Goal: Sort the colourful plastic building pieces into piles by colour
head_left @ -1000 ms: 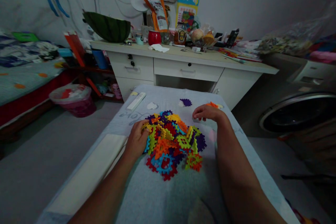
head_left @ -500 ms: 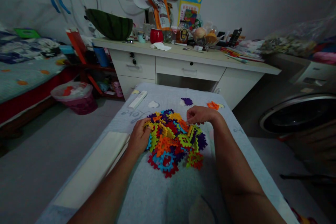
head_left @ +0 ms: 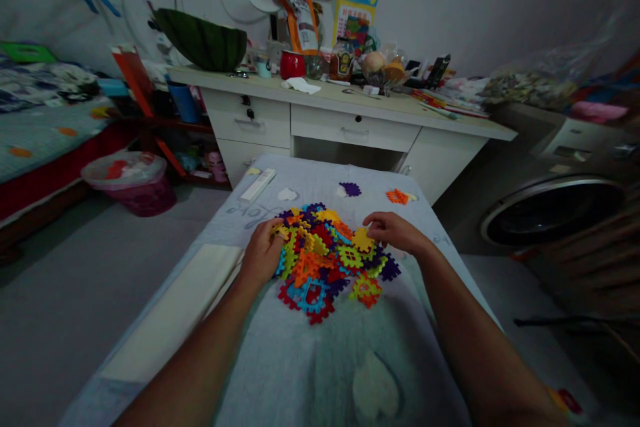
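A heap of coloured plastic interlocking tiles (head_left: 327, 260) lies on a grey cloth-covered table (head_left: 300, 373). My left hand (head_left: 261, 255) rests curled against the heap's left side, fingers on a yellow piece. My right hand (head_left: 396, 232) sits at the heap's upper right, fingers pinched on a yellow tile (head_left: 362, 239). A loose purple tile (head_left: 350, 189) and an orange tile (head_left: 397, 197) lie apart, farther back on the table.
A white desk (head_left: 345, 117) crowded with a watermelon half (head_left: 203, 47), red mug (head_left: 290, 65) and bottles stands behind. A pink bin (head_left: 131, 181) and bed are at left, a washing machine (head_left: 550, 213) at right. A white box (head_left: 258, 185) lies on the table's far left.
My right hand moved from the table's far right onto the heap and closed on a yellow tile. My left hand stayed at the heap's left side.
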`<state>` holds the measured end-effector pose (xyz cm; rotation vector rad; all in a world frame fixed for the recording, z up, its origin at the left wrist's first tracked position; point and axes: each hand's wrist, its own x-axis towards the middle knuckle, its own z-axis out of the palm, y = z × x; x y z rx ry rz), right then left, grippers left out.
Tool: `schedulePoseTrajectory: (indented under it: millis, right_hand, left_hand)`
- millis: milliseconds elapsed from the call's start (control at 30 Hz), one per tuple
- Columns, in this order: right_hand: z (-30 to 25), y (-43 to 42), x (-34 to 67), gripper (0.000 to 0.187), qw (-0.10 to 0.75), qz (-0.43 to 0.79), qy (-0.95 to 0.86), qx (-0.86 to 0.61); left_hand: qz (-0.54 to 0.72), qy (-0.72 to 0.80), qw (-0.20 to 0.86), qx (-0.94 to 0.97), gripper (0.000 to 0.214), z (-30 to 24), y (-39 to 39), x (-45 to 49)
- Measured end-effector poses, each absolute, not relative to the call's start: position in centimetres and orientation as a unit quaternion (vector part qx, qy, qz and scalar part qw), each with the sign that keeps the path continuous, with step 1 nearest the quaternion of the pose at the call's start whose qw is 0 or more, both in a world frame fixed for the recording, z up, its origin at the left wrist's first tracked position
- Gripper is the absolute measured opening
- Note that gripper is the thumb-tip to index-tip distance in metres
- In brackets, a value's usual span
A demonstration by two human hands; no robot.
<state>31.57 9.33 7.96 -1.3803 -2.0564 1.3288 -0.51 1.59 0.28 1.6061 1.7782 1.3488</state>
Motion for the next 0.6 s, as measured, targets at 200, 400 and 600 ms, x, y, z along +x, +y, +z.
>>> schedulePoseTrajectory:
  millis: [200,400,600]
  right_hand:
    - [6.3,7.9,32.5,0.028,0.287,0.433,-0.676,-0.523]
    - [5.3,6.9,33.7,0.035,0.391,0.473,-0.593,-0.521]
    - [4.1,8.0,36.9,0.034,0.511,0.421,-0.497,-0.561]
  left_hand:
    - [0.475,0.635,0.184,0.581,0.034,0.3,1.6,-0.6]
    - [0.476,0.633,0.18,0.583,0.036,0.3,1.7,-0.6]
    - [0.464,0.634,0.188,0.59,0.037,0.0,1.7,-0.8]
